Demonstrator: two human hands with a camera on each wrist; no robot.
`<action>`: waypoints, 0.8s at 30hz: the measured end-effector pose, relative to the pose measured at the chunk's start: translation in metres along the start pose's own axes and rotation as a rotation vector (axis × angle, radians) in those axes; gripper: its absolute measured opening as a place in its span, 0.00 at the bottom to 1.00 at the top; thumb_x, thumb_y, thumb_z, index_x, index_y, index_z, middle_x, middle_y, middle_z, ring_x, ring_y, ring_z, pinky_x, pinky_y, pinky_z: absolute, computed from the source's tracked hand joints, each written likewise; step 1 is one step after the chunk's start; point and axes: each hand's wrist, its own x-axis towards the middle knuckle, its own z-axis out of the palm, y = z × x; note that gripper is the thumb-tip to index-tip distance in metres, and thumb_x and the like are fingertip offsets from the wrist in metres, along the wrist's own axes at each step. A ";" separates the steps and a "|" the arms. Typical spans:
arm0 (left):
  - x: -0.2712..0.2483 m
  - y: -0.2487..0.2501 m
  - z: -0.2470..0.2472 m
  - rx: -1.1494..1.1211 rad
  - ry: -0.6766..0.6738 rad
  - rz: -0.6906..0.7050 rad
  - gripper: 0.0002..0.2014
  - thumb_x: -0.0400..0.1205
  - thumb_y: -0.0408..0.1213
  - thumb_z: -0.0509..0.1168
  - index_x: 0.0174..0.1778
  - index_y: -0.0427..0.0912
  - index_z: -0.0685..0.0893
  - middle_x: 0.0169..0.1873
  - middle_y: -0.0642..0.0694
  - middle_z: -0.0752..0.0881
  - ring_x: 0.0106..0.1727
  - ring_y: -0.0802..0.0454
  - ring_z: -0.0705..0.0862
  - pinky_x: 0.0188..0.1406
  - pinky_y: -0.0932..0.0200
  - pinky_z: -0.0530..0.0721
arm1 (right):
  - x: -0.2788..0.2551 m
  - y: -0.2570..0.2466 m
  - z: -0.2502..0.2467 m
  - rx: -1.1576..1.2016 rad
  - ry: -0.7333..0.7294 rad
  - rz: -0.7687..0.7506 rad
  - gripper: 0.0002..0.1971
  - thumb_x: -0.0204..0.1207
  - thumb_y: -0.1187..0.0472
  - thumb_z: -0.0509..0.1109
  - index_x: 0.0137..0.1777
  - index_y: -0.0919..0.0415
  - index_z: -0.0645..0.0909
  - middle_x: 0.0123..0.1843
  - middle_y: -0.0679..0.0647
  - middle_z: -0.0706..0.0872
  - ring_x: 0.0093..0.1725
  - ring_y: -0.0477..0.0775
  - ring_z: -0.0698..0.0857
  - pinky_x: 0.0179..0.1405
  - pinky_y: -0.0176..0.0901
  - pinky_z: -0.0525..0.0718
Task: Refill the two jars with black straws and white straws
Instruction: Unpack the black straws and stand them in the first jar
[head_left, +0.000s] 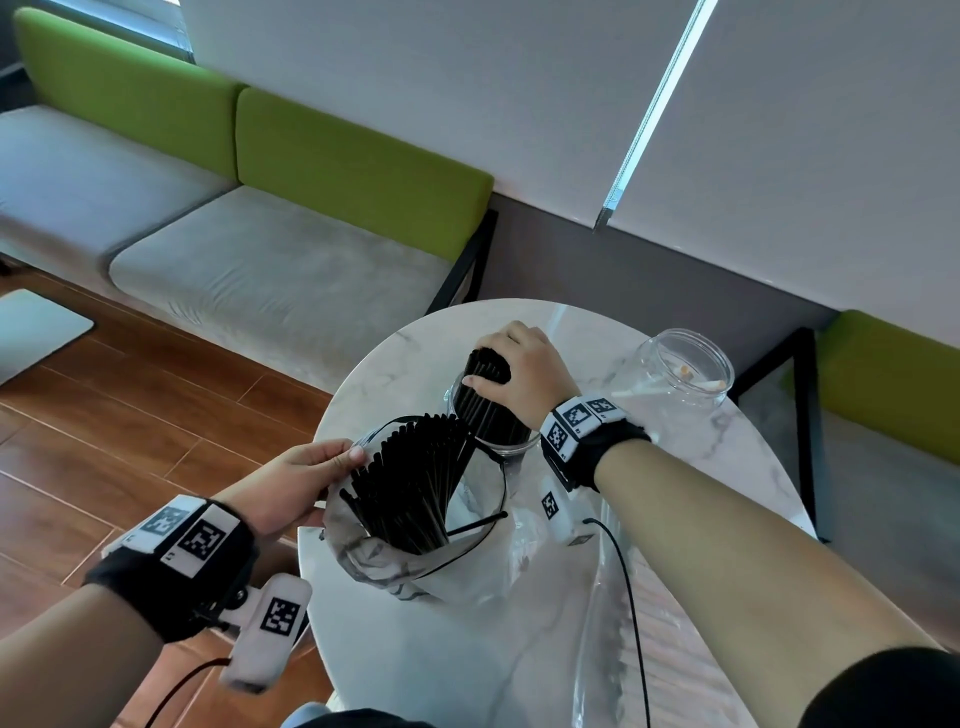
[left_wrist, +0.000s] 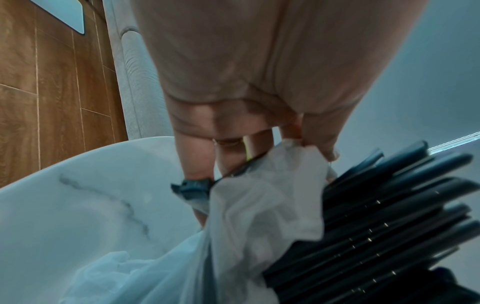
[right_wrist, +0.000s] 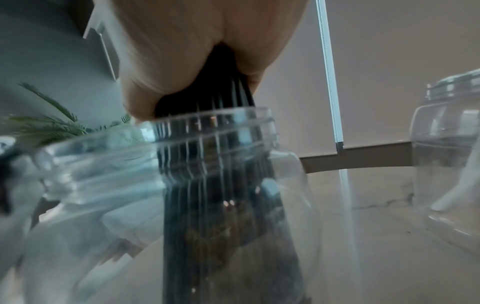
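My right hand grips a bundle of black straws whose lower ends stand inside a clear jar at the middle of the round table; the wrist view shows the black straws reaching down through the jar's mouth. My left hand pinches the rim of a clear plastic bag full of black straws, holding it open. The bag and its straws fill the left wrist view. A second clear jar at the right holds a few white straws.
The round marble table has a flat clear plastic bag lying near its front right. A grey and green bench runs along the wall behind, and wooden floor lies to the left.
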 end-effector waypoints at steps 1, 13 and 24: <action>0.000 0.000 0.000 -0.005 0.002 0.001 0.24 0.71 0.47 0.65 0.57 0.32 0.82 0.47 0.38 0.85 0.38 0.52 0.85 0.35 0.58 0.87 | -0.001 0.002 0.001 -0.022 -0.005 0.012 0.20 0.71 0.46 0.75 0.59 0.55 0.83 0.54 0.53 0.80 0.57 0.58 0.77 0.61 0.56 0.78; -0.002 0.002 0.001 -0.001 0.014 -0.015 0.19 0.80 0.43 0.62 0.59 0.30 0.81 0.44 0.38 0.84 0.31 0.56 0.86 0.22 0.64 0.84 | 0.003 -0.003 0.001 -0.165 -0.021 -0.036 0.30 0.72 0.36 0.67 0.71 0.51 0.75 0.63 0.52 0.75 0.63 0.57 0.72 0.61 0.52 0.74; -0.002 0.004 0.003 0.008 0.022 -0.024 0.16 0.84 0.38 0.58 0.59 0.28 0.80 0.36 0.43 0.84 0.25 0.59 0.84 0.16 0.67 0.79 | 0.006 -0.009 0.009 -0.200 0.064 -0.108 0.26 0.79 0.55 0.67 0.77 0.50 0.67 0.63 0.55 0.75 0.56 0.59 0.76 0.55 0.55 0.80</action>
